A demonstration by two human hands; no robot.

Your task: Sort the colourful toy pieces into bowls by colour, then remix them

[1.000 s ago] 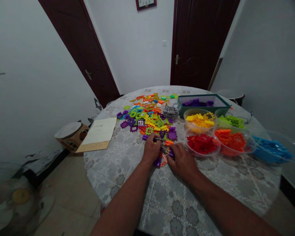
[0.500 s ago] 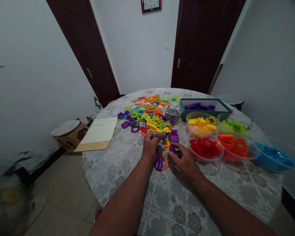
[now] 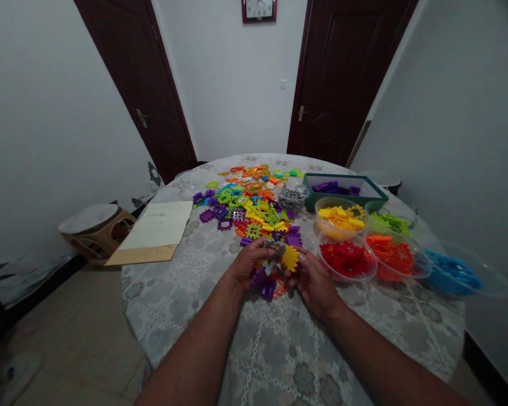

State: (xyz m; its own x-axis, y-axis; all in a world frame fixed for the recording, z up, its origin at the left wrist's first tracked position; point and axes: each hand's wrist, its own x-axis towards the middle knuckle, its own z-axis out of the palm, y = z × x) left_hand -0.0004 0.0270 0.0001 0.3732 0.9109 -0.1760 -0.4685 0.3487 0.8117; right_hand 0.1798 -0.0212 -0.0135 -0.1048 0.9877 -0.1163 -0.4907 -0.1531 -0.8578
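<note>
Close to the table's near middle, my left hand (image 3: 248, 264) has its fingers closed on grey toothed building pieces (image 3: 275, 247). My right hand (image 3: 317, 279) pinches a yellow toothed building piece (image 3: 290, 257) by its right side, right beside the grey ones. Whether the yellow and grey pieces are joined, I cannot tell. Below the hands are purple pieces (image 3: 260, 279) and an orange toothed frame (image 3: 280, 289), partly hidden by the fingers. Just beyond lies a pile of mixed coloured pieces (image 3: 254, 210).
Clear tubs of yellow (image 3: 342, 219), red (image 3: 347, 258), orange (image 3: 393, 256), green (image 3: 390, 221) and blue pieces (image 3: 452, 273) stand at right. Behind them are a green box (image 3: 375, 197) and a tub of grey pieces (image 3: 293, 194). Paper on a brown folder (image 3: 156, 225) lies left.
My right hand, earlier at a purple piece, now grips a yellow toothed piece that faces me. Both hands have come closer together. The view has shifted slightly.
</note>
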